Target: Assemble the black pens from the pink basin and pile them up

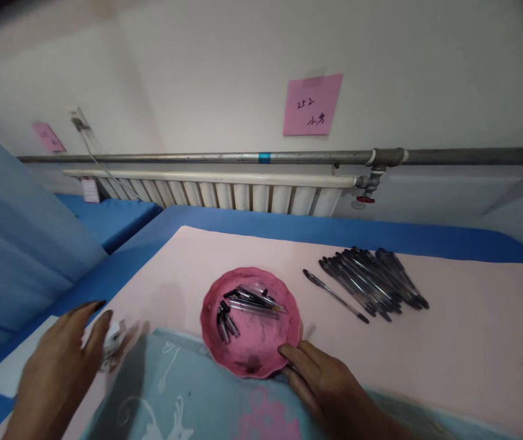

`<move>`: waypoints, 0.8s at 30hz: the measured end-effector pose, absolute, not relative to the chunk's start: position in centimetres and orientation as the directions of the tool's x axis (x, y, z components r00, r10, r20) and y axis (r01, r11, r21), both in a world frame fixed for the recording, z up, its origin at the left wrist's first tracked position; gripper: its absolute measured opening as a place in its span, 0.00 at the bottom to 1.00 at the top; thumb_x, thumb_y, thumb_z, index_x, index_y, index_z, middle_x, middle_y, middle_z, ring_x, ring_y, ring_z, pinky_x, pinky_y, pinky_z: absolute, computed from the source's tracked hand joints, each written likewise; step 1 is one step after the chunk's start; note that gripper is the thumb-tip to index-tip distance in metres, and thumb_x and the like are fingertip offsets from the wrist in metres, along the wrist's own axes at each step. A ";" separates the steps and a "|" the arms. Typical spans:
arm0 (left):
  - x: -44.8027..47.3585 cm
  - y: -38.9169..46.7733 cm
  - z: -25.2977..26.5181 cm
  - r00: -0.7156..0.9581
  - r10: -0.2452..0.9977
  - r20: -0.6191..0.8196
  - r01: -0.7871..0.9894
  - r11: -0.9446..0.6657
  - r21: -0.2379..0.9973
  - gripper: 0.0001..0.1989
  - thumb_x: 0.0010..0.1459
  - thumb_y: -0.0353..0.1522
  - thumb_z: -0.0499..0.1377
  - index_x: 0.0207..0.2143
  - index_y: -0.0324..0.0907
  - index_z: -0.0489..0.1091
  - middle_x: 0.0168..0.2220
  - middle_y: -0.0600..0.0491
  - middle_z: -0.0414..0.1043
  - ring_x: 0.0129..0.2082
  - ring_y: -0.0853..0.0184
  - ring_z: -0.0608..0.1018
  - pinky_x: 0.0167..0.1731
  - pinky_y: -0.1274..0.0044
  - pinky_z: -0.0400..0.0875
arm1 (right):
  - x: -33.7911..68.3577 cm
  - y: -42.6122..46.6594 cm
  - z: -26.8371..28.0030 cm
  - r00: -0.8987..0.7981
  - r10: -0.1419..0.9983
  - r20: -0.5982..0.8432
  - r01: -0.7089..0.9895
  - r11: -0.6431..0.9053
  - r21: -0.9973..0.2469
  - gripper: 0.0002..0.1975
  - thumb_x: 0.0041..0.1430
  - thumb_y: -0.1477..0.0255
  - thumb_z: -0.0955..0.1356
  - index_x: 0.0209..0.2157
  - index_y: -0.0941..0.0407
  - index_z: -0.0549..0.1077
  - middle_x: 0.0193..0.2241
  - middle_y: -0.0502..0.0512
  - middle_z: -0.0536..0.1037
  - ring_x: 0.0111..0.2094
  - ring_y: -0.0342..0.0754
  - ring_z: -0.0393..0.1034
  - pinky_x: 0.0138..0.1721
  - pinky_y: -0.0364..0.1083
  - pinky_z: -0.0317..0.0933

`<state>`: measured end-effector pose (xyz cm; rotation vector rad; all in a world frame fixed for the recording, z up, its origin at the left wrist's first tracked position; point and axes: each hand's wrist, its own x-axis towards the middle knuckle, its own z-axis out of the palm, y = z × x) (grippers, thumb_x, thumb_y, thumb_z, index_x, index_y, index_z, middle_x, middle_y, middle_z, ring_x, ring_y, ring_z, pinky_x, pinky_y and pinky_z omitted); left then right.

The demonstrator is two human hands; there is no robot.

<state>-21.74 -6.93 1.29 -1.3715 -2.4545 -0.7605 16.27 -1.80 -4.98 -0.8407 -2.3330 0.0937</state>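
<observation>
A pink scalloped bowl (251, 360) stands near the front of the pink sheet, partly over a light blue patterned cloth. In it lie several clear pen barrels (254, 308) and short dark-tipped pen parts (227, 327). My right hand (318, 379) pinches the bowl's near right rim between thumb and fingers. To the left, my left hand (63, 360) hovers with thumb and fingers apart, beside a small crumpled white item (112, 336) partly hidden behind it. A pile of black capped pens (366, 278) lies right of the bowl, with one pen (336, 296) apart from it.
The pink sheet (472, 330) covers a blue surface (289, 220) against the wall. The patterned cloth (188, 379) lies along the front edge. White paper (13, 360) is at the left, below a blue curtain (13, 244). Behind are a radiator (224, 192) and pipe (197, 157).
</observation>
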 end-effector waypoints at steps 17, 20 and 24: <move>-7.4 4.6 -1.7 -0.608 0.783 0.129 0.273 0.054 0.960 0.13 0.54 0.38 0.54 0.37 0.41 0.71 0.33 0.51 0.75 0.32 0.66 0.76 0.33 0.74 0.70 | 17.0 -0.8 -5.4 -0.572 0.702 0.424 0.685 0.693 -0.224 0.07 0.58 0.75 0.63 0.39 0.54 0.69 0.26 0.52 0.76 0.24 0.47 0.72 0.23 0.43 0.62; -7.1 4.5 -1.8 -0.635 0.763 0.119 0.221 0.032 0.975 0.11 0.54 0.37 0.55 0.35 0.41 0.72 0.29 0.54 0.73 0.27 0.69 0.73 0.30 0.76 0.67 | 17.3 -0.9 -5.5 -0.559 0.698 0.447 0.688 0.692 -0.220 0.08 0.60 0.73 0.62 0.41 0.53 0.67 0.27 0.52 0.77 0.23 0.48 0.72 0.24 0.44 0.62; -6.2 4.3 -1.0 -0.623 0.770 0.135 0.151 -0.050 0.987 0.10 0.55 0.36 0.55 0.36 0.42 0.71 0.27 0.57 0.70 0.23 0.72 0.68 0.26 0.79 0.64 | 17.4 -1.4 -3.8 -0.606 0.665 0.436 0.615 0.740 -0.274 0.13 0.61 0.70 0.62 0.48 0.54 0.63 0.27 0.52 0.77 0.22 0.46 0.71 0.22 0.43 0.61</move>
